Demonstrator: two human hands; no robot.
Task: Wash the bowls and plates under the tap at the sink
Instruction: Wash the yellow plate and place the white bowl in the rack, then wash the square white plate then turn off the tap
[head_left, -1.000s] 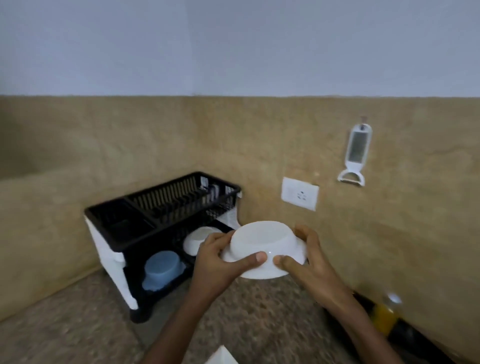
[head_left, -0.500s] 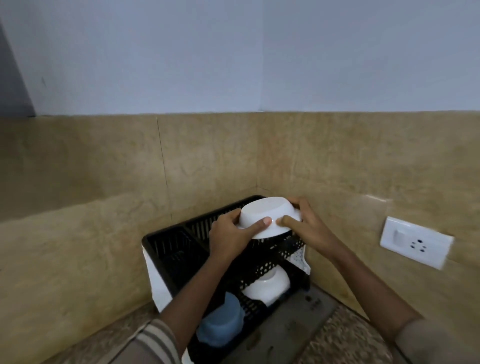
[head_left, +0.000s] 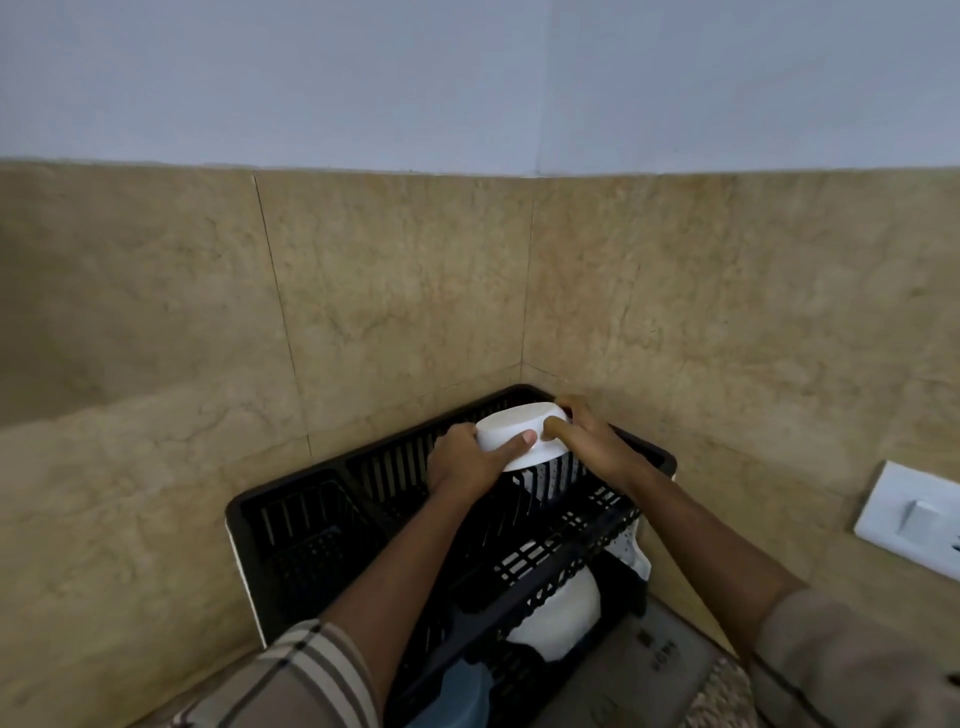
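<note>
A white bowl (head_left: 519, 430) is upside down over the top tier of a black two-tier dish rack (head_left: 311, 525) in the counter corner. My left hand (head_left: 462, 462) grips its left side with the thumb across the front. My right hand (head_left: 582, 434) grips its right side. The bowl sits low in the far right part of the top tier; whether it rests on the rack I cannot tell. On the lower tier lie a second white bowl (head_left: 561, 613) and a blue bowl (head_left: 462, 691), both partly hidden by the rack and my arms.
Beige stone walls meet right behind the rack. A white wall socket (head_left: 914, 519) is on the right wall. A grey drip tray (head_left: 649, 670) lies under the rack on the speckled counter. The sink and tap are out of view.
Both hands have carried the upturned bowl further back and down into the rack's top tier. The camera has turned left and moved closer to the rack.
</note>
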